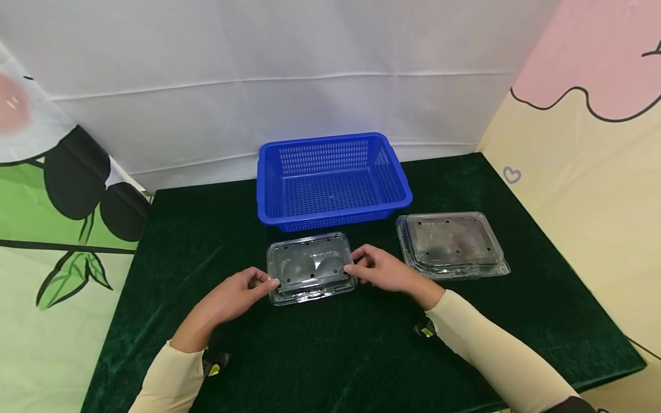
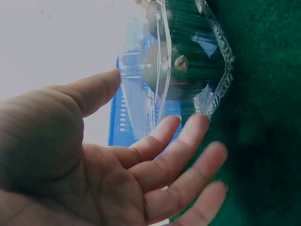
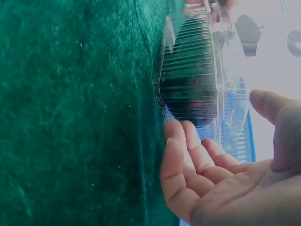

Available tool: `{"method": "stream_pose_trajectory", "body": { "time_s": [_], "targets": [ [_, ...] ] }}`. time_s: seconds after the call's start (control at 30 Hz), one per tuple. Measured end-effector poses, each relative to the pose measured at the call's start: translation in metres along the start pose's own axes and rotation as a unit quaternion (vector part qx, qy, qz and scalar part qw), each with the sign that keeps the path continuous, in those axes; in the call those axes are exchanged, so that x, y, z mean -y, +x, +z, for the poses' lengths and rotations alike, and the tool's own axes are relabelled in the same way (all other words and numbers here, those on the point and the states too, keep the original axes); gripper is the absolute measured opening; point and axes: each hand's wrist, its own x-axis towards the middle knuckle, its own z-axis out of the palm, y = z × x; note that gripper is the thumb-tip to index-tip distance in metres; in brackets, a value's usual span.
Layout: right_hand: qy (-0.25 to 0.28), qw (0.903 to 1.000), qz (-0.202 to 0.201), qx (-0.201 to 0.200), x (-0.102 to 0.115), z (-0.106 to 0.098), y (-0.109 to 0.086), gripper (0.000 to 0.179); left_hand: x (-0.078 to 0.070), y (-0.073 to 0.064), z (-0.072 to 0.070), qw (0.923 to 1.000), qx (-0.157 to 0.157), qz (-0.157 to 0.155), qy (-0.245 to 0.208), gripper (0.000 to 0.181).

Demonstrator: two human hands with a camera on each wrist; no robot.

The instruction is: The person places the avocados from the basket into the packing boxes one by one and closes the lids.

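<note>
A clear plastic clamshell box (image 1: 311,267) with dark round fruits inside sits in front of me, its lid dotted with small holes. My left hand (image 1: 240,295) holds its left end, thumb (image 2: 106,89) over the lid edge and fingers at the lower side. At the right end my right hand (image 1: 384,268) grips it likewise, with fingertips (image 3: 174,129) by the bottom corner. One dark fruit (image 2: 181,62) shows a brown stem end through the plastic. A second clamshell box (image 1: 454,244) lies to the right, with dim round contents; its lid looks shut.
Behind the near box stands a blue slatted plastic basket (image 1: 330,221), with nothing seen inside. Dark green cloth (image 1: 330,355) covers the table. A white sheet (image 1: 310,109) hangs along the back, and printed cloth panels (image 1: 583,183) flank both sides.
</note>
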Motion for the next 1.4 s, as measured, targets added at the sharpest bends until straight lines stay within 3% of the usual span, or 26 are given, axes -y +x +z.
{"method": "stream_pose_trajectory", "body": {
  "time_s": [0.2,0.23,0.43,0.73,1.0,1.4],
  "targets": [
    [0.067,0.9963,0.013,0.053,-0.006,-0.003,-0.003,0.052,0.010,0.004,0.002,0.9975,0.038,0.011,-0.059,0.066],
    [0.075,0.9952,0.011,0.061,-0.006,-0.003,-0.004,0.053,0.018,0.007,0.002,0.9964,0.047,0.027,-0.065,0.066],
    [0.108,0.9905,0.013,0.084,-0.006,-0.005,-0.007,0.054,0.036,0.014,0.004,0.9871,0.073,0.056,-0.132,0.070],
    [0.129,0.9848,0.063,0.098,-0.008,0.000,-0.006,0.023,0.017,0.003,0.011,0.9885,0.038,0.016,-0.146,0.064],
    [0.181,0.9715,0.095,0.121,-0.010,0.005,-0.007,0.025,0.013,0.002,0.013,0.9854,0.034,0.013,-0.166,0.060],
    [0.236,0.9586,0.113,0.112,-0.008,0.012,-0.008,0.020,0.014,0.004,0.012,0.9851,0.035,0.016,-0.167,0.061]
  ]
}}
